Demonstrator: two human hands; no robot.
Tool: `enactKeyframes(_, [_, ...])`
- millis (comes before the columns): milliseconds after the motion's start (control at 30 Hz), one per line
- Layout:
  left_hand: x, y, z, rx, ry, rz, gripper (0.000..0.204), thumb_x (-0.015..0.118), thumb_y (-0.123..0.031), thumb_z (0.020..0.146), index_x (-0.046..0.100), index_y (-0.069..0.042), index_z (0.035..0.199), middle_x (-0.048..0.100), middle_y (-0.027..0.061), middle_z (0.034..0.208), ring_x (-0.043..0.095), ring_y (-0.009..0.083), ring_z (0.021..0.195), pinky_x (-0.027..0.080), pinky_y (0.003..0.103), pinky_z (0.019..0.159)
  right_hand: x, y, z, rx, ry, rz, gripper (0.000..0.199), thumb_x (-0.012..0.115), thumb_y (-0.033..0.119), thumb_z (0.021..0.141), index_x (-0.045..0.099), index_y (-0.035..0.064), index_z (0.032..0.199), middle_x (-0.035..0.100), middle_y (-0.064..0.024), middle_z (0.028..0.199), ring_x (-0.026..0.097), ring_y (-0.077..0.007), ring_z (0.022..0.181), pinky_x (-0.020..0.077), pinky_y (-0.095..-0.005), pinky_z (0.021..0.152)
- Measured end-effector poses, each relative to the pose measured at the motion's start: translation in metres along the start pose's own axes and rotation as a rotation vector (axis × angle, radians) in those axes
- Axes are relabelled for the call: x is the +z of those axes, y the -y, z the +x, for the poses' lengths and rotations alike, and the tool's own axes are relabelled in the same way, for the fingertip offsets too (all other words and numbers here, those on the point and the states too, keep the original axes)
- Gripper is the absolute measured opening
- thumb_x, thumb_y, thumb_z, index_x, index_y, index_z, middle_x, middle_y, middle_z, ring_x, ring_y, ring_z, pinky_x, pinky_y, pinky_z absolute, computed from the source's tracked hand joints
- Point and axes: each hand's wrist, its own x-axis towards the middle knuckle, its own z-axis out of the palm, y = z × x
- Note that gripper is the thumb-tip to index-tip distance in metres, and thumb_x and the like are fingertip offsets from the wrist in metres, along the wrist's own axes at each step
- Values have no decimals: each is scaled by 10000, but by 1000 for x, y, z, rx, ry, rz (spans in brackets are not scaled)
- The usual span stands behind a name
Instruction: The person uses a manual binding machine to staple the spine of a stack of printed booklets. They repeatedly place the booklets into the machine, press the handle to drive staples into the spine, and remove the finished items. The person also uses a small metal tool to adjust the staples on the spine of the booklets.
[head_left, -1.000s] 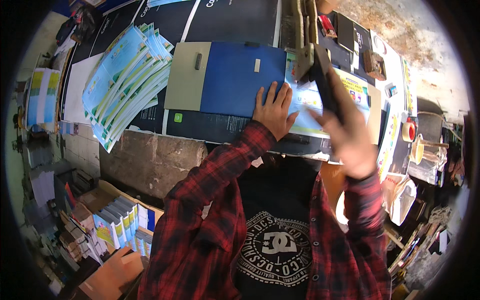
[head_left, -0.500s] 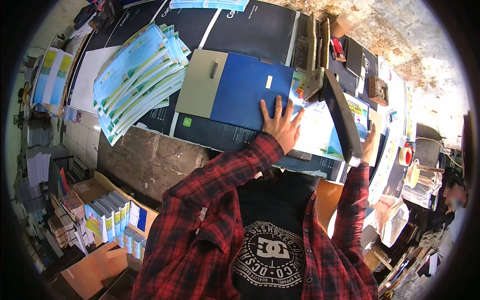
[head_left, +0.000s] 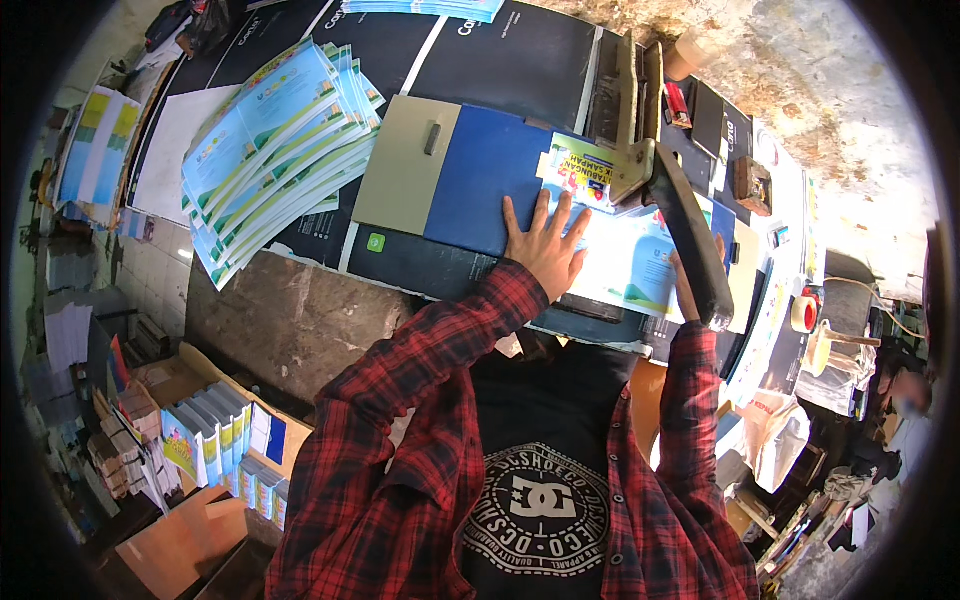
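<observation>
Currently your left hand [head_left: 545,245] lies flat, fingers spread, on the printed sheets [head_left: 615,255]; your right hand [head_left: 690,285] grips the cutter lever [head_left: 685,235] — its long axis angled up, just right of them.

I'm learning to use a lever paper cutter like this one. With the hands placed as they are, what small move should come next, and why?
Probably bring the cutter arm down. The left hand lies flat, fingers spread, pressing the printed sheets on the blue cutter bed, and the right hand is at the raised arm's handle end. The left fingertips look close to the blade line, so draw them back first.
</observation>
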Motion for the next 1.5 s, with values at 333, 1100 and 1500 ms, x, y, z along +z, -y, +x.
enactKeyframes(333, [6, 7, -3, -53, 7, 47, 550, 555, -425, 914, 478, -235, 1424, 369, 123, 1499, 328, 388, 1381, 226, 793, 984, -187, 262, -5, -551, 74, 308, 529, 598, 261, 970, 460, -24, 1393, 534, -254, 1360, 543, -366, 1247, 399, -395, 1056])
enactKeyframes(1100, [-31, 7, 30, -504, -25, -33, 565, 693, -464, 844, 626, 10, 1144, 599, 190, 1156, 563, 335, 1071, 446, 473, 917, -15, 41, -2, -277, 7, -133, 694, 542, 501, 943, 420, 41, 1449, 397, -290, 1461, 373, -464, 1356, 297, -551, 1110])
enactKeyframes(1500, [-52, 141, 16, -1100, 127, -1465, 398, 654, -234, 949, 593, 74, 1193, 700, 145, 1049, 699, 220, 893, 577, 371, 811, 41, 118, -51, -377, -15, 115, 673, 524, 490, 941, 462, -12, 1384, 326, -273, 1507, 289, -395, 1429, 252, -519, 1151])
